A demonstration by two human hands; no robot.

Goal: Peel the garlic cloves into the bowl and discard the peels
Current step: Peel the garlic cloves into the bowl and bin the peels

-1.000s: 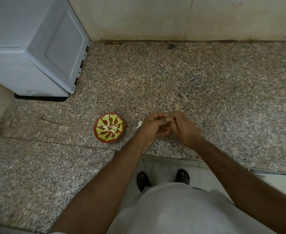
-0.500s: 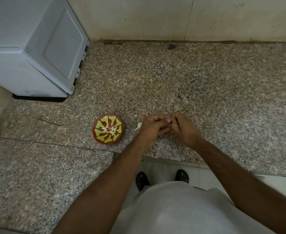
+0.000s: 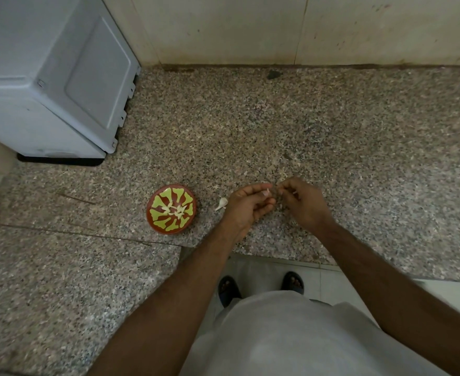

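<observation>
A small red bowl [image 3: 171, 209] with a yellow-green pattern sits on the speckled granite counter [image 3: 332, 131], with several pale peeled cloves in its middle. An unpeeled garlic clove [image 3: 222, 203] lies on the counter between the bowl and my left hand [image 3: 246, 206]. My left hand pinches a small garlic clove [image 3: 266, 192] at its fingertips. My right hand [image 3: 303, 203] is right beside it, fingers curled, pinching a thin bit of peel; the two hands are a little apart. Most of the held clove is hidden by the fingers.
A large grey appliance [image 3: 47, 77] stands at the back left of the counter. A tiled wall [image 3: 277, 28] closes the back. The counter's front edge runs just below my hands, with the floor and my sandalled feet [image 3: 261, 286] beneath.
My hands, fingertips together before, have drawn slightly apart, the right hand pulling to the right. The bowl and loose clove have not moved.
</observation>
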